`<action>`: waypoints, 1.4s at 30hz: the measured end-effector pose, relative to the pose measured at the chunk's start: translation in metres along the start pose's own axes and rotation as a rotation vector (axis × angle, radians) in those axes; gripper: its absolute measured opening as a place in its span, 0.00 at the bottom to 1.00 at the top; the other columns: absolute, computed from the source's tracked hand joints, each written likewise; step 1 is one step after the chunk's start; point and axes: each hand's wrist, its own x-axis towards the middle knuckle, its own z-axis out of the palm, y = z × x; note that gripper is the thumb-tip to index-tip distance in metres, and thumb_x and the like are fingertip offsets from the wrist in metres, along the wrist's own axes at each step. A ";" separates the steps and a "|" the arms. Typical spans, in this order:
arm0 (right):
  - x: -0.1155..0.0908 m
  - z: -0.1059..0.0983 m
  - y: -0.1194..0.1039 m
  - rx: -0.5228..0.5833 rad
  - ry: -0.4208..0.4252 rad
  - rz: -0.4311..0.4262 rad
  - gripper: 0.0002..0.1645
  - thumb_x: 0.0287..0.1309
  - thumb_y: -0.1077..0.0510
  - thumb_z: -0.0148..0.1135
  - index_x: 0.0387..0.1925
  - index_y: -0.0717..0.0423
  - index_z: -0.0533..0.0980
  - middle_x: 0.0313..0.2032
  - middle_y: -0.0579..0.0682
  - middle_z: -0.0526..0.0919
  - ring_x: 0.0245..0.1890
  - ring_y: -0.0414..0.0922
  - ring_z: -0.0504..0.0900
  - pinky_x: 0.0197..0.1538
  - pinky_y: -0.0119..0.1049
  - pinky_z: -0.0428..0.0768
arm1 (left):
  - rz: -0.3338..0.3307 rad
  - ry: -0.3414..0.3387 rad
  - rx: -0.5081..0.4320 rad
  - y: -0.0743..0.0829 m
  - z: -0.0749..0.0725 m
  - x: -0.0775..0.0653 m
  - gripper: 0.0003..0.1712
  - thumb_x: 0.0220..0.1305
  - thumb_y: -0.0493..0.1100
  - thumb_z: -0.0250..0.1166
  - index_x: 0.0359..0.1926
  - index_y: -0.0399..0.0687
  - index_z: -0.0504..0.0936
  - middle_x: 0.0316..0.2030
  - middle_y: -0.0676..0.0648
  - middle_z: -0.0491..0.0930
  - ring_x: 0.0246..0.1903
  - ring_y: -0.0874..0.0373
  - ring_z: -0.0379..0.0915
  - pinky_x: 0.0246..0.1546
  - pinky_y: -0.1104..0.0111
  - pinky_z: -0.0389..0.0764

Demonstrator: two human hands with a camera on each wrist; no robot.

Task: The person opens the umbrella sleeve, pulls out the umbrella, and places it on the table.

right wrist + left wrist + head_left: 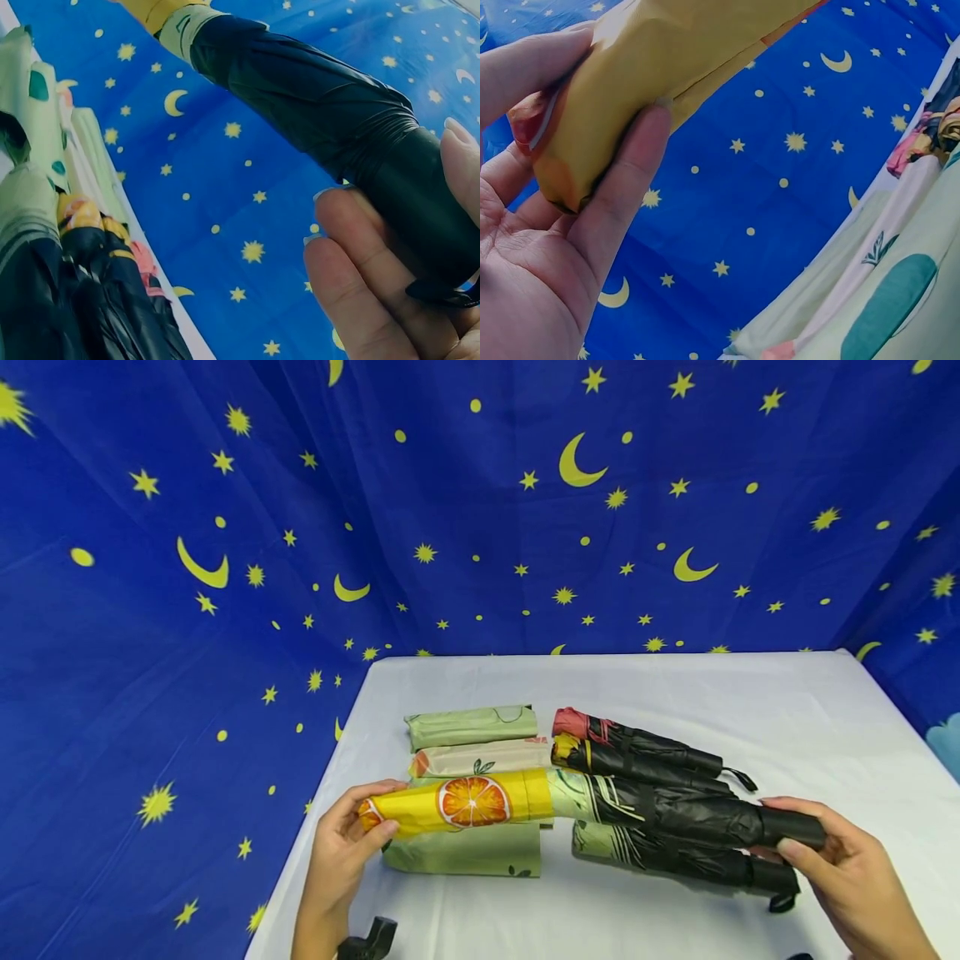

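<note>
My left hand pinches the closed end of a yellow umbrella sleeve printed with an orange slice. In my right hand is the black handle of a folded umbrella, black with a pale green patterned tip. Umbrella tip and sleeve mouth meet end to end in midair; in the right wrist view the yellow sleeve covers the umbrella's far end. Below on the table lie other folded umbrellas: a green-tipped one, a yellow-tipped one and a red-tipped one.
On the left lie more sleeves: a pale green one, a cream one and a wider green one. A white cloth covers the table. Blue curtains with yellow stars and moons hang behind and at the sides.
</note>
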 end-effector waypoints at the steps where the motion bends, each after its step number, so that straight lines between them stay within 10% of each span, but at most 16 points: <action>1: 0.002 -0.002 -0.001 -0.016 0.003 -0.006 0.27 0.68 0.82 0.47 0.66 0.70 0.69 0.56 0.51 0.80 0.51 0.43 0.85 0.47 0.38 0.85 | -0.003 0.006 -0.004 -0.001 -0.002 0.001 0.22 0.65 0.18 0.59 0.60 0.18 0.70 0.58 0.34 0.79 0.59 0.47 0.76 0.53 0.67 0.81; 11: 0.039 -0.018 -0.010 -0.020 -0.007 -0.084 0.26 0.68 0.82 0.47 0.66 0.74 0.67 0.55 0.53 0.79 0.46 0.46 0.88 0.46 0.33 0.85 | -0.141 0.116 -0.060 -0.014 -0.046 0.032 0.21 0.69 0.20 0.55 0.60 0.34 0.76 0.55 0.44 0.81 0.50 0.56 0.78 0.47 0.71 0.82; 18: 0.098 -0.024 -0.009 -0.062 -0.048 -0.040 0.25 0.71 0.74 0.54 0.67 0.72 0.67 0.52 0.55 0.83 0.46 0.47 0.88 0.49 0.31 0.83 | -0.340 0.202 0.046 -0.042 -0.069 0.110 0.16 0.70 0.31 0.65 0.57 0.41 0.79 0.47 0.44 0.78 0.44 0.56 0.79 0.45 0.68 0.84; 25: 0.159 -0.027 0.032 -0.065 -0.035 0.056 0.28 0.71 0.63 0.61 0.68 0.68 0.68 0.50 0.52 0.86 0.46 0.47 0.88 0.49 0.39 0.84 | -0.578 0.205 0.045 -0.109 -0.082 0.180 0.21 0.69 0.39 0.69 0.58 0.41 0.75 0.49 0.44 0.76 0.47 0.55 0.80 0.58 0.55 0.79; 30: 0.170 -0.025 0.069 -0.116 0.000 0.164 0.32 0.69 0.56 0.65 0.68 0.65 0.68 0.47 0.49 0.87 0.46 0.46 0.88 0.51 0.42 0.83 | -0.669 0.243 0.026 -0.146 -0.074 0.187 0.25 0.70 0.40 0.68 0.63 0.38 0.72 0.52 0.42 0.75 0.48 0.55 0.80 0.58 0.54 0.79; 36: 0.161 -0.036 0.088 -0.257 -0.050 0.277 0.35 0.71 0.49 0.63 0.72 0.61 0.66 0.45 0.49 0.89 0.45 0.44 0.88 0.47 0.38 0.86 | -0.728 0.108 0.333 -0.154 -0.060 0.181 0.30 0.68 0.49 0.71 0.67 0.47 0.76 0.41 0.51 0.81 0.36 0.60 0.76 0.40 0.65 0.80; 42: 0.160 -0.041 0.087 -0.706 -0.130 0.244 0.33 0.69 0.39 0.63 0.66 0.55 0.74 0.47 0.56 0.83 0.36 0.44 0.81 0.37 0.38 0.81 | -0.689 -0.048 0.563 -0.157 -0.061 0.176 0.37 0.66 0.44 0.71 0.74 0.51 0.69 0.44 0.43 0.81 0.38 0.54 0.74 0.41 0.63 0.75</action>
